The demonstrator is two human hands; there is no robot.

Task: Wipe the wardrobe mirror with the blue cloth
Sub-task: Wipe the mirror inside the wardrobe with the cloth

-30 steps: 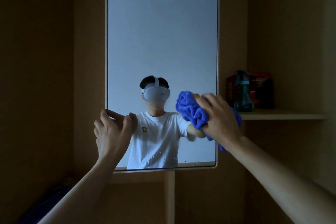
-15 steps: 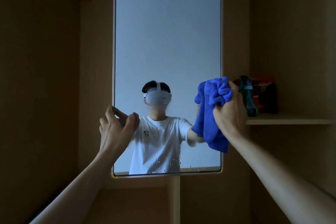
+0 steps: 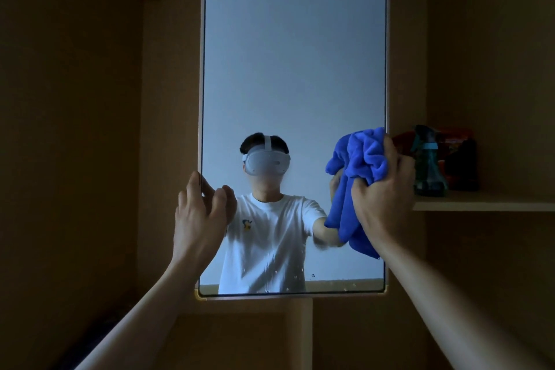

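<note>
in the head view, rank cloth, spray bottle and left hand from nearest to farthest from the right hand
1. Cloth: gripped in the right hand.
2. Spray bottle: just right of it, on the shelf.
3. Left hand: at the left edge of the mirror.

Right hand [image 3: 386,195] bunching blue cloth [image 3: 357,177] against mirror [image 3: 294,69], left hand [image 3: 199,213] holding frame edge

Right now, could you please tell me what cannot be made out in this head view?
Top of the mirror: cut off by the picture's edge.
Spray bottle: partly behind the right hand, which grips the blue cloth; label too dark.
Left hand grip on the mirror edge: hidden by its own back.
</note>
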